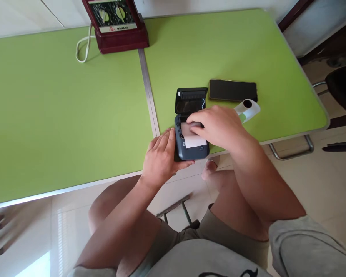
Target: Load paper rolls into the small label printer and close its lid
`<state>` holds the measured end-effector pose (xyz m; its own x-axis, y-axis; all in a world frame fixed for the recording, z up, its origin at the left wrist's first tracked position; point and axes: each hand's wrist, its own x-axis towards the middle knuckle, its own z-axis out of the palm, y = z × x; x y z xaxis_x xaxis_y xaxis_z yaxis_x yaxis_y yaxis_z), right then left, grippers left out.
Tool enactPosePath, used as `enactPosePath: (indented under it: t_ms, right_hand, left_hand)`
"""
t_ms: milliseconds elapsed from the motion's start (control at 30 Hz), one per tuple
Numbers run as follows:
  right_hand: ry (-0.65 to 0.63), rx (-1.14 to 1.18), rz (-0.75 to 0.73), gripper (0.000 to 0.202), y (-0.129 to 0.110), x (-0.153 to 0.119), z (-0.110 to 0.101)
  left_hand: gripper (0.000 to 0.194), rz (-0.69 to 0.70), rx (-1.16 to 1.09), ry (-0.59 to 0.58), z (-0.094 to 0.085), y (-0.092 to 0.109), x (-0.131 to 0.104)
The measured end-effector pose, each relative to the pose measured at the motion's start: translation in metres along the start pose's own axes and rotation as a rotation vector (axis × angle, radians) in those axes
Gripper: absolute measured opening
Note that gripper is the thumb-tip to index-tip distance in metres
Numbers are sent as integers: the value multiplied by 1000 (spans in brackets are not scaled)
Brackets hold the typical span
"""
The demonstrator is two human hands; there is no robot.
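Observation:
A small dark label printer [192, 154] sits near the table's front edge with its lid [191, 100] raised at the back. White paper [194, 141] from a paper roll lies in the compartment and hangs over the printer's front top. My left hand [160, 156] grips the printer, fingers along its left side and thumb under the front edge. Over the opening, my right hand [215, 125] has its thumb and fingers closed on the paper roll. The fingertips partly cover the roll.
Behind the printer lies a black phone [233, 90]. A white roll-like piece with a dark round end [250, 109] is beside my right wrist. A maroon device with two knobs [119, 29] and a white cord [83, 54] stands at the back of the green table [69, 115].

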<state>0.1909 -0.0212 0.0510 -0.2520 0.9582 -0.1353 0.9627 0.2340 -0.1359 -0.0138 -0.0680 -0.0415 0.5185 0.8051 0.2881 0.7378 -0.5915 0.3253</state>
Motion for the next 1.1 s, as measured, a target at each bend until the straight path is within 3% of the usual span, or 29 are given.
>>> enactPosePath:
  t_ms: [167,300,367,467,533,567,633,733,933,1100]
  right_hand:
    - [-105,34,-25,23,5,7,-1]
    - [-25,238,-68,22,13,-1,-7]
    - [54,543,-120,26,17,-10,-7]
    - [306,1226,-166,35,25,-19,6]
    - [428,1545,-65,47,34,-19,24]
    - [447,1594,15,48,39,-18,36]
    - [466,1515,165,41,49,-13,58]
    - [617,1262,260,32,56,-8,82]
    - [644,586,133,22,51,-8,78]
    - [639,521,96,24,62,1,88]
  left_hand:
    - [103,-5,5,-20,0,-1,0]
    - [98,-18,-5,-36,-2,0,0]
    - [98,-26,-13,-44,-2,0,0]
    - [103,-21,-20,-36,-2,2,1]
    - [104,-23,-26,-27,-2,2,2]
    - [103,-29,-31,-26,-2,2,2]
    - [101,-42,-44,-32,-2,2,2]
    - [106,-55,-53,-45,-2,1,3]
    - [109,-76,-47,-53,-1,1,3]
    - [113,-56,-42,-43,0,1,2]
